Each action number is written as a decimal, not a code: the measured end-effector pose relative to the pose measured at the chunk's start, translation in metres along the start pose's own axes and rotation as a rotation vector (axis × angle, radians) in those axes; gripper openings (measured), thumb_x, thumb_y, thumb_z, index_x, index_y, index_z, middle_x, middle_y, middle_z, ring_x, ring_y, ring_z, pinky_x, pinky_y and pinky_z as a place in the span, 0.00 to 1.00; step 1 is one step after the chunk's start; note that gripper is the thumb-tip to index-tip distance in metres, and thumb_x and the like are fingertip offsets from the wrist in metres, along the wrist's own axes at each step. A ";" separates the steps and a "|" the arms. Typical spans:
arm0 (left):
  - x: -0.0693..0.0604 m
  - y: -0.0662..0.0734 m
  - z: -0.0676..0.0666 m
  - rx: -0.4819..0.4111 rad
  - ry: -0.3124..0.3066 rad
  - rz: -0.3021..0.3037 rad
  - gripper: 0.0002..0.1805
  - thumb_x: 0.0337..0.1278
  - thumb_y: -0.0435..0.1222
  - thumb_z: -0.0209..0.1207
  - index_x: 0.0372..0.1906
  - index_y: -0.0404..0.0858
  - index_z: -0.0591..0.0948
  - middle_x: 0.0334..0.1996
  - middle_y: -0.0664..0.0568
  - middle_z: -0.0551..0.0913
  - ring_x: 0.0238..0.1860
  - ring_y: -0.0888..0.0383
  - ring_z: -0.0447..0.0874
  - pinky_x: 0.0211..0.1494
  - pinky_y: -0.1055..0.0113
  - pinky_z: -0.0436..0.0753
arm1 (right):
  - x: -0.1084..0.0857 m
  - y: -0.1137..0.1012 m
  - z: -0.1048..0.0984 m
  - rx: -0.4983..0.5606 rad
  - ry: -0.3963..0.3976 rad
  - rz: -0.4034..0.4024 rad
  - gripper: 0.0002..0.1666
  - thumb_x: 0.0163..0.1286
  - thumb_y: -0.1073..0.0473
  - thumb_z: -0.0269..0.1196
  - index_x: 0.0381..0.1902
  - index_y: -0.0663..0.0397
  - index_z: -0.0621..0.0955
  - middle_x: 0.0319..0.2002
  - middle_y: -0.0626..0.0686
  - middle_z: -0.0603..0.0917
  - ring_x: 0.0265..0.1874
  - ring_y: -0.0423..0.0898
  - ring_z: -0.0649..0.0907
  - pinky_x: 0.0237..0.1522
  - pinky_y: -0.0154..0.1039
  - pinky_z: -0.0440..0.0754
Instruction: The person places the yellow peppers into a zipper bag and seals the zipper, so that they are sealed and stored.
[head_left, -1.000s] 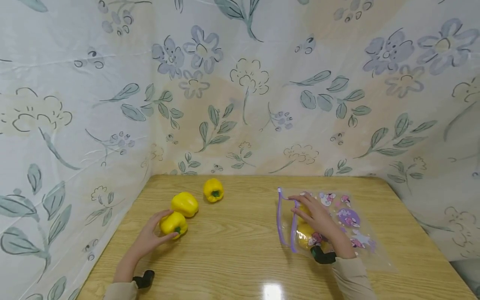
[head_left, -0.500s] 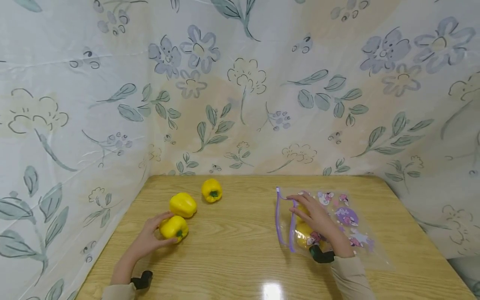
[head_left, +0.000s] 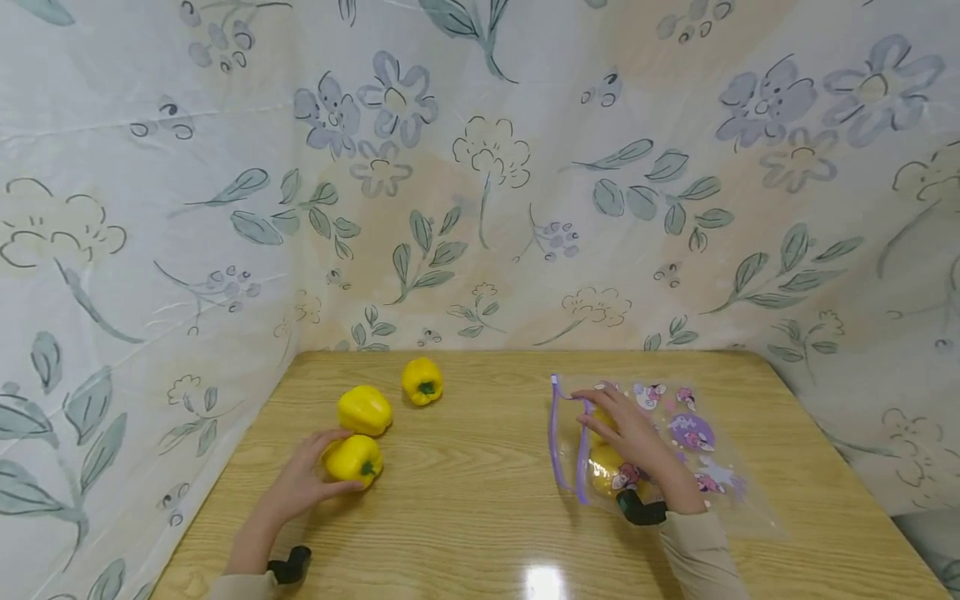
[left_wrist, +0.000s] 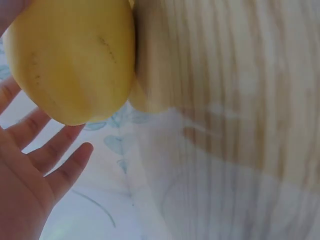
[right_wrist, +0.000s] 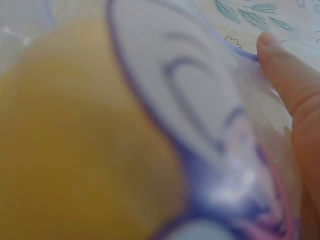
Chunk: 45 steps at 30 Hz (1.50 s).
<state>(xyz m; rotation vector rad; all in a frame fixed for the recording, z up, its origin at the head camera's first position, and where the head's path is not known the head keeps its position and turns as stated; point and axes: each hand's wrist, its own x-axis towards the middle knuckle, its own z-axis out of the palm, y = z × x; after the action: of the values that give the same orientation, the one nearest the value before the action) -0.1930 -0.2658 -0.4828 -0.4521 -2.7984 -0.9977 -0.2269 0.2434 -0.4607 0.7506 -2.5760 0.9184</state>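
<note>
One left hand [head_left: 306, 479] pinches the near yellow pepper [head_left: 355, 461] toward the bench's [head_left: 465, 508] left edge; a second pepper [head_left: 365, 410] sits just behind; a third pepper [head_left: 422, 382] lies nearer the far edge. Toward the right edge, the right hand [head_left: 636, 435] spreads over a clear bag [head_left: 720, 479] with yellow contents [head_left: 604, 468].

The head view looks forward and down across the wooden table [head_left: 465, 517] to the floral cloth [head_left: 420, 317]. Left wrist view — turned sideways, close to one yellow bell pepper [left_wrist: 75, 65]; right wrist view — almost against the printed zip bag [right_wrist: 160, 80]. The head view takes in both.
</note>
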 end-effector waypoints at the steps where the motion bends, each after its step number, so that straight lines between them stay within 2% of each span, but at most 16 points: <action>1: 0.000 0.001 0.001 -0.005 0.001 -0.004 0.44 0.32 0.56 0.71 0.59 0.43 0.71 0.57 0.48 0.72 0.60 0.43 0.66 0.59 0.37 0.65 | 0.000 0.000 0.000 -0.002 -0.001 0.000 0.22 0.67 0.54 0.59 0.58 0.49 0.74 0.48 0.49 0.77 0.51 0.52 0.76 0.52 0.58 0.74; 7: 0.003 0.005 0.005 -0.036 0.015 -0.008 0.41 0.33 0.56 0.71 0.58 0.48 0.71 0.56 0.51 0.71 0.59 0.46 0.68 0.59 0.39 0.67 | 0.001 -0.001 -0.001 -0.015 -0.002 -0.003 0.22 0.66 0.53 0.59 0.58 0.47 0.74 0.47 0.48 0.78 0.50 0.51 0.76 0.51 0.57 0.75; 14: 0.009 0.011 0.008 -0.073 0.043 0.044 0.41 0.34 0.54 0.71 0.59 0.46 0.71 0.54 0.51 0.71 0.56 0.48 0.70 0.56 0.41 0.71 | 0.001 -0.001 0.000 -0.016 -0.008 0.012 0.22 0.67 0.52 0.58 0.58 0.47 0.74 0.49 0.49 0.77 0.51 0.53 0.76 0.51 0.58 0.74; 20: 0.012 0.017 0.012 -0.083 0.058 0.048 0.40 0.34 0.54 0.71 0.59 0.49 0.71 0.53 0.54 0.72 0.56 0.51 0.70 0.57 0.43 0.71 | 0.000 -0.001 0.000 0.007 -0.019 0.043 0.22 0.68 0.51 0.57 0.59 0.45 0.73 0.52 0.52 0.78 0.62 0.63 0.67 0.56 0.67 0.66; 23: 0.014 0.019 0.015 -0.081 0.060 0.040 0.39 0.35 0.55 0.70 0.59 0.51 0.71 0.54 0.53 0.72 0.56 0.50 0.69 0.57 0.43 0.71 | 0.000 -0.001 0.000 0.005 -0.021 0.047 0.22 0.68 0.50 0.57 0.59 0.45 0.73 0.53 0.52 0.78 0.63 0.63 0.65 0.58 0.67 0.63; 30: 0.018 0.024 0.020 -0.085 0.054 0.037 0.40 0.36 0.55 0.70 0.59 0.47 0.72 0.58 0.49 0.72 0.60 0.46 0.66 0.61 0.42 0.66 | 0.001 -0.001 0.000 0.002 -0.024 0.047 0.22 0.68 0.50 0.57 0.59 0.46 0.73 0.52 0.53 0.78 0.63 0.64 0.65 0.58 0.67 0.62; 32: 0.019 0.026 0.021 -0.080 0.055 0.032 0.40 0.36 0.55 0.70 0.59 0.47 0.72 0.58 0.49 0.73 0.60 0.46 0.66 0.61 0.42 0.66 | 0.000 -0.001 0.000 0.002 -0.028 0.047 0.22 0.68 0.50 0.57 0.59 0.46 0.73 0.52 0.53 0.78 0.64 0.66 0.63 0.58 0.68 0.61; 39: 0.024 0.029 0.026 -0.023 0.082 0.054 0.41 0.34 0.57 0.70 0.58 0.45 0.74 0.56 0.51 0.74 0.58 0.45 0.67 0.59 0.42 0.66 | 0.001 -0.001 0.000 -0.006 -0.016 0.035 0.22 0.68 0.50 0.57 0.59 0.45 0.73 0.51 0.52 0.78 0.57 0.58 0.72 0.54 0.63 0.70; 45: 0.029 0.034 0.031 0.004 0.078 0.065 0.41 0.32 0.59 0.70 0.58 0.46 0.75 0.54 0.54 0.74 0.56 0.50 0.67 0.58 0.46 0.68 | 0.002 -0.001 0.000 -0.004 -0.015 0.028 0.22 0.67 0.51 0.58 0.59 0.46 0.74 0.51 0.51 0.78 0.59 0.59 0.71 0.56 0.64 0.68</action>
<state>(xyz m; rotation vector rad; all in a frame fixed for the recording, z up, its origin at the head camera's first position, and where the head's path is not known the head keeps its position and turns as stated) -0.2101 -0.2148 -0.4801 -0.4893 -2.6989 -0.9746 -0.2276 0.2417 -0.4595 0.7249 -2.6066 0.9192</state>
